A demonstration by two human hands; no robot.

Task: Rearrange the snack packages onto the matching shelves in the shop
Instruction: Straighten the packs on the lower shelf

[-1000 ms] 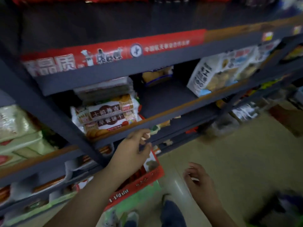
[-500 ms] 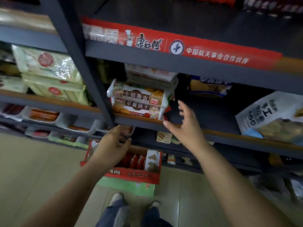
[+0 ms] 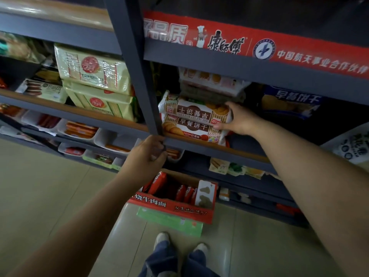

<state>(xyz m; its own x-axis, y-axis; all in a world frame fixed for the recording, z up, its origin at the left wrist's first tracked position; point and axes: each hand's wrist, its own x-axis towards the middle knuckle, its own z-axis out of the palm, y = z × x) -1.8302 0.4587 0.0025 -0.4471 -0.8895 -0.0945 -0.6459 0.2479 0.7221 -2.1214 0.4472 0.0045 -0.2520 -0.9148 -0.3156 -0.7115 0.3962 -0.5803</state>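
Observation:
Two white and brown biscuit packages point(image 3: 191, 118) lie stacked on a dark shelf point(image 3: 215, 149) with a wooden front edge. My right hand point(image 3: 238, 119) grips the right end of this stack, thumb under the upper pack. More pale packs point(image 3: 213, 82) sit on top of them. My left hand point(image 3: 148, 154) holds the shelf's front edge beside the grey upright post point(image 3: 137, 76). Its fingers curl under the edge and are partly hidden.
Yellow-green bags point(image 3: 95, 84) fill the shelf left of the post. A blue pack point(image 3: 289, 102) and a white bag point(image 3: 351, 146) lie to the right. Trays of sausages point(image 3: 79, 129) sit lower left. A red carton point(image 3: 175, 198) stands on the tiled floor by my feet.
My right hand rose from low near the floor, reached to the shelf and closed on the biscuit stack's right end. My left hand stayed on the shelf edge. The view swung left.

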